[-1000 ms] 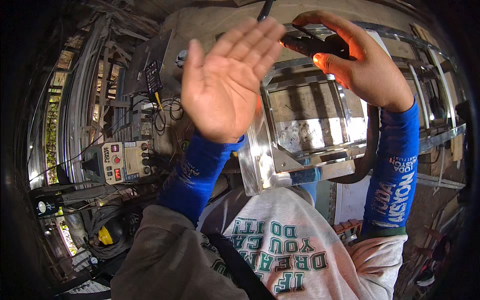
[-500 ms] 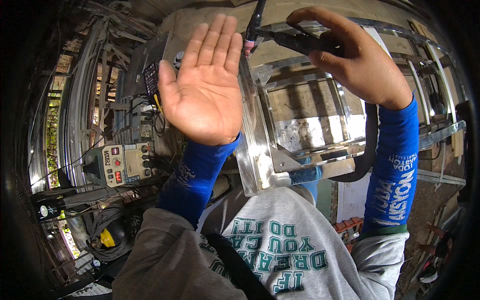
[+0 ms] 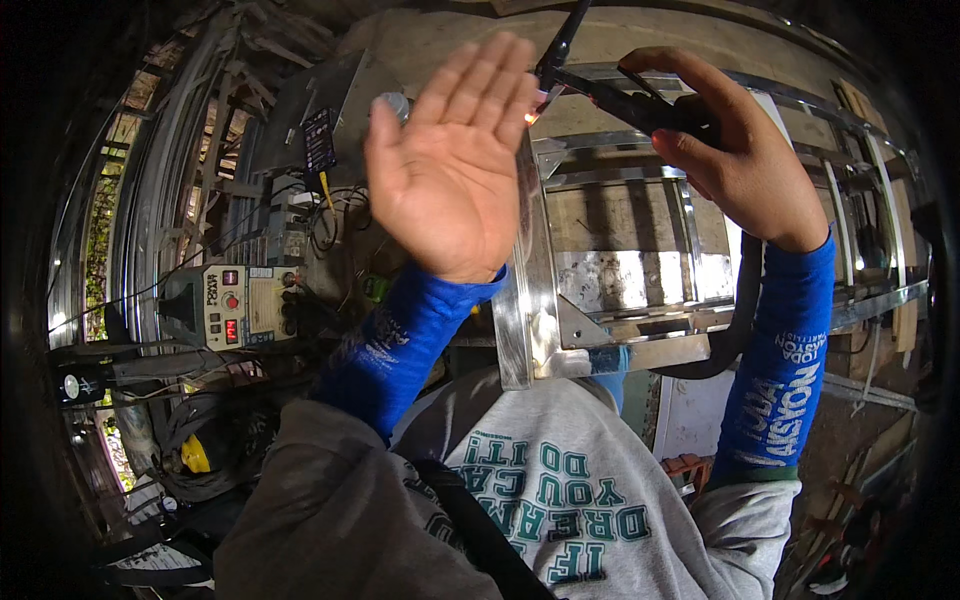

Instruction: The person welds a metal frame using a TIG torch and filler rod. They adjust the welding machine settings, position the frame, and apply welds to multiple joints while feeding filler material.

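Around the work: at the left, a beige box-shaped machine (image 3: pixel 250 308) with knobs and lit red displays, cables running close by. Above it, a dark handheld device (image 3: pixel 318 140) with a yellow lead (image 3: pixel 327 190), just beside a dark flat panel (image 3: pixel 285 100). Long metal bars (image 3: pixel 140 200) along the far left; lower down, a rounded yellow thing (image 3: pixel 195 455) in shadow, kind unclear.

Centre to right: a shiny metal frame (image 3: pixel 540 300), pale board (image 3: pixel 570 220) showing through its opening. A triangular corner plate (image 3: pixel 582 326) sits in the frame's near left corner. A thick dark hose (image 3: pixel 748 275) curves beside the right forearm, crossing part of the frame.

In the way: the left hand (image 3: pixel 450 160) covers part of the view by the frame's far left corner. Palm faces the camera, fingers straight and together, thumb apart; flat and holding nothing.

Right hand (image 3: pixel 690 110) curled around a black torch (image 3: pixel 625 103), forefinger arched above the handle, thumb on the near side. Torch head above the frame's far left corner, small orange glow at its tip, near the left fingertips; cannot tell whether they touch.
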A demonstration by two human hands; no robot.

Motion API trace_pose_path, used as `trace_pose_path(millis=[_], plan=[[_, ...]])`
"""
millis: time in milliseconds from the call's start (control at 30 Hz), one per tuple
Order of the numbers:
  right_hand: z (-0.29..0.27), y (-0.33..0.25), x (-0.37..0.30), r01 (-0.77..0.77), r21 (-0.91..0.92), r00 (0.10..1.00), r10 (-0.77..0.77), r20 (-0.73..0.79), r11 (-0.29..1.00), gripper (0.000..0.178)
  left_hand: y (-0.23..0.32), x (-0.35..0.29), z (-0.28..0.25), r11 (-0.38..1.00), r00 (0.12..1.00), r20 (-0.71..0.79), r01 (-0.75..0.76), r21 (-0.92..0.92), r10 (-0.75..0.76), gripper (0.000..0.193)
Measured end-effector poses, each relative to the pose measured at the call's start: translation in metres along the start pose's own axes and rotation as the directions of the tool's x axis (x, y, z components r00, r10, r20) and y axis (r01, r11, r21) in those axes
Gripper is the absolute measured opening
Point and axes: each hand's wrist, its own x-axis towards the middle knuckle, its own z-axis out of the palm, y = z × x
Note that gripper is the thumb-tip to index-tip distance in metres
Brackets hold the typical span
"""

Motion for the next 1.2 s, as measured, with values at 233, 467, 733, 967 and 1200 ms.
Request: trace_pose_path(millis=[233, 467, 733, 967, 1200], plan=[[-0.010, -0.019, 0.001, -0.137, -0.133, 0.983, 0.151, 0.103, 0.982, 0.059, 0.001, 0.000, -0.004, 0.990, 0.990, 0.019, -0.140, -0.022, 0.140, 0.086], [-0.002, 0.001, 0.000, 0.058, -0.012, 0.998, -0.058, 0.021, 0.998, 0.059, 0.001, -0.001, 0.001, 0.998, 0.999, -0.012, -0.032, -0.058, 0.031, 0.082], [-0.008, 0.020, 0.001, 0.045, 0.045, 0.998, -0.046, 0.033, 0.998, 0.057, -0.005, 0.003, 0.008, 0.941, 0.959, 0.043, 0.264, 0.210, -0.279, 0.075], [0.000, -0.012, -0.001, -0.111, -0.047, 0.994, 0.111, 0.013, 0.993, 0.057, -0.001, 0.001, -0.004, 0.994, 0.999, 0.037, -0.025, 0.107, 0.021, 0.088], [-0.003, -0.005, -0.001, -0.025, -0.075, 1.000, 0.025, -0.004, 0.997, 0.058, 0.000, 0.002, -0.010, 0.988, 0.992, 0.060, -0.118, 0.097, 0.113, 0.089]])
